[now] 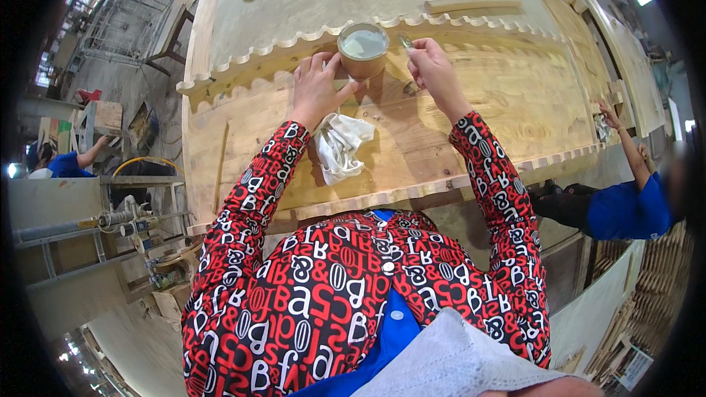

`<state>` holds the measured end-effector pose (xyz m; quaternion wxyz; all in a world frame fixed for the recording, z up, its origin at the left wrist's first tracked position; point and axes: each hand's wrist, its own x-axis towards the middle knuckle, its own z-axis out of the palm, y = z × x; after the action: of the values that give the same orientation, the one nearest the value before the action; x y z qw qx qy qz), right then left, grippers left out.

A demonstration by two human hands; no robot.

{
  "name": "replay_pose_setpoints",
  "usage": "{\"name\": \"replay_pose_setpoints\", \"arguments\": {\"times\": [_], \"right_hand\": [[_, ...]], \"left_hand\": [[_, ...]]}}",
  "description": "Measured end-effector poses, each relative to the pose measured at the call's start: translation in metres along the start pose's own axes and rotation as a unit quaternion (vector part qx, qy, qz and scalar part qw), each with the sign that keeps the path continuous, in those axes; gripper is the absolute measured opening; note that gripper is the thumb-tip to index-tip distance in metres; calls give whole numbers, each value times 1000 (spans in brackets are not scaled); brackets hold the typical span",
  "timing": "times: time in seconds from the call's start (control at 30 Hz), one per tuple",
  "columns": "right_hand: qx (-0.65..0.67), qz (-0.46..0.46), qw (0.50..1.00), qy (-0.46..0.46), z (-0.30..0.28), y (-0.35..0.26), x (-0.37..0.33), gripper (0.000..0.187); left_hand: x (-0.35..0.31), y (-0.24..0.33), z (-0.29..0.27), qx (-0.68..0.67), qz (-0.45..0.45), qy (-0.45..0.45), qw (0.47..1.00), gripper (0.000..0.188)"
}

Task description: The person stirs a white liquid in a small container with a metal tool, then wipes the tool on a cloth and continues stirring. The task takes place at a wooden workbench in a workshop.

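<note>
A round, tan-sided cup (365, 68) of pale grey-green paste or liquid stands on the wooden workbench (441, 147). Spread around its near left side is my left hand (318, 84), fingers apart, the thumb close to the cup's base; whether it touches the cup is hard to tell. To the cup's right, my right hand (434, 72) is closed on a small thin tool (405, 41) with a greyish tip, raised above the bench; its exact kind does not show. A crumpled white cloth (343, 147) lies between my forearms.
Behind the cup runs a scalloped wooden strip (257, 51), and another notched strip (412, 192) lines the near edge. A loose wooden piece (471, 4) lies farther back. One person in blue (629, 202) works at the right, another (70, 164) at the far left.
</note>
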<state>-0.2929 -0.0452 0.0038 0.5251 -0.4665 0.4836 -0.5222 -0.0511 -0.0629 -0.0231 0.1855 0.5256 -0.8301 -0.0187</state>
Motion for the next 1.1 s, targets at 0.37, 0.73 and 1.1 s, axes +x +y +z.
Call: {"name": "replay_pose_setpoints", "arguments": {"times": [0.37,0.73,1.1], "right_hand": [[-96,15,995,1,28,-4,11,28],[282,90,955,18,-9,-4,16,17],[4,29,1000,10,16,-6,28,14]], "left_hand": [[0,10,2,-8,1,10,1000,68],[-2,14,-3,0,14,19,1000,67],[-2,14,-4,9,12,17,1000,68]]}}
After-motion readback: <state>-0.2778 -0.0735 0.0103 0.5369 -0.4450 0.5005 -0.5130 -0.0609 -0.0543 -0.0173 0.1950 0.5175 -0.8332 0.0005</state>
